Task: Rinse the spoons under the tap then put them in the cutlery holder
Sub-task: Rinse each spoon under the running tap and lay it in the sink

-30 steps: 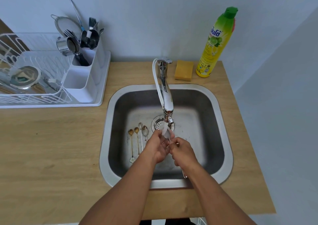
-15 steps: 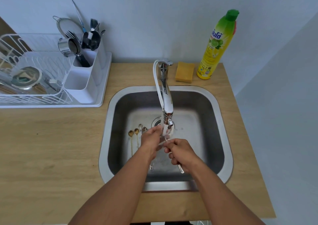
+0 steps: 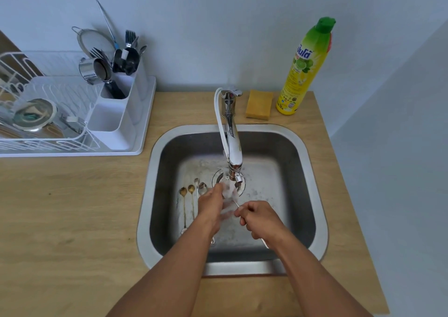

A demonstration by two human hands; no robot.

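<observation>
the right hand point(image 3: 260, 219) pinches a thin metal spoon point(image 3: 236, 204) by its handle, bowl under the tap point(image 3: 232, 144) stream. the left hand point(image 3: 210, 204) curls at that wet bowl; its grip cannot be told. at nine o'clock, slim gold and silver spoons point(image 3: 191, 202) lie in the brushed steel sink point(image 3: 312, 195). farther, at ten o'clock, stands a white plastic cutlery holder point(image 3: 116, 122); at one o'clock, a yellow bottle point(image 3: 303, 74) with unreadable script.
</observation>
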